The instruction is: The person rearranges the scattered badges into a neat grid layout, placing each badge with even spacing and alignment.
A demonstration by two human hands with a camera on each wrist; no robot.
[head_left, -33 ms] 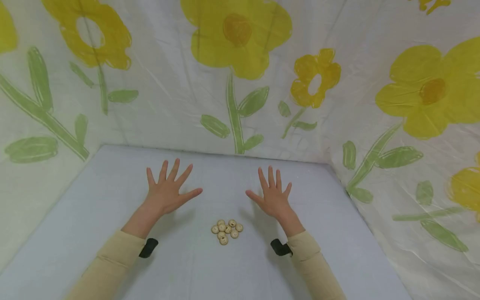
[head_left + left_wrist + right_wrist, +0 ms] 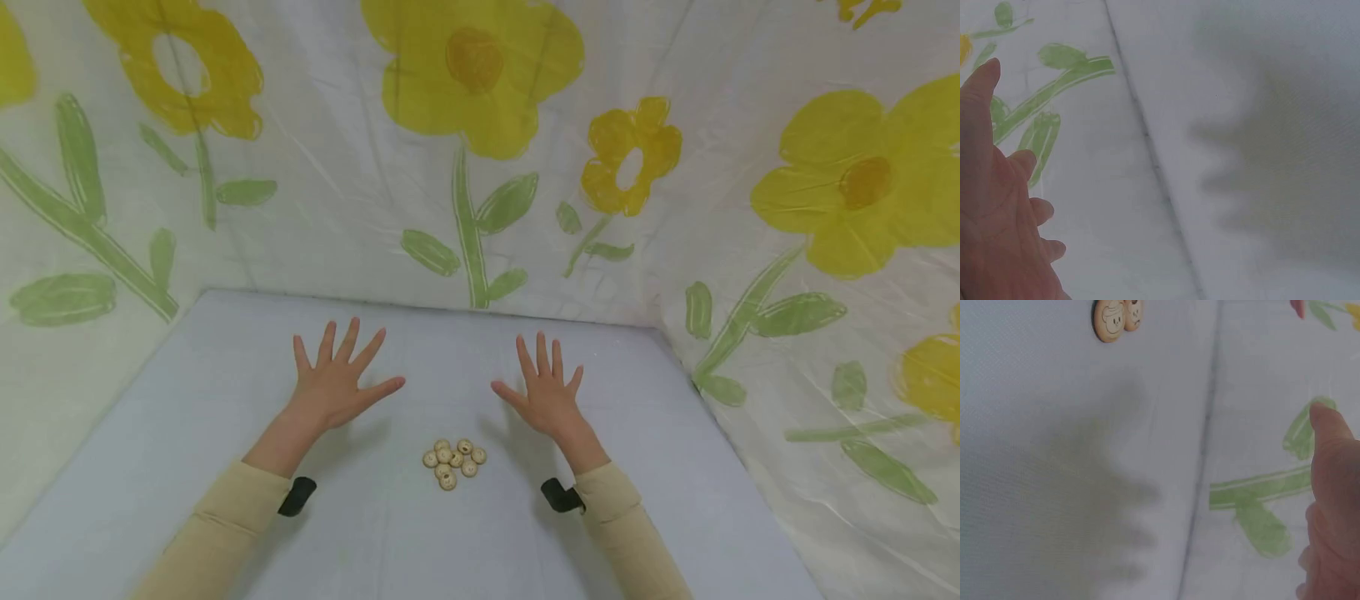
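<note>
Head view: nothing is moving vs the earlier pic, so work on the wooden tokens [image 2: 453, 461] isn't starting yet. They're sitting in a tight cluster on the pale tabletop [image 2: 390, 533], near centre, btwn both wrists; small tan discs, w/ cartoon faces showing in the right wrist view. Left hand [image 2: 335, 385] and right hand [image 2: 546, 392] are hovering farther out, fingers spread flat, holding nothing. Floral cloth [image 2: 480, 167] is hanging behind.
</note>
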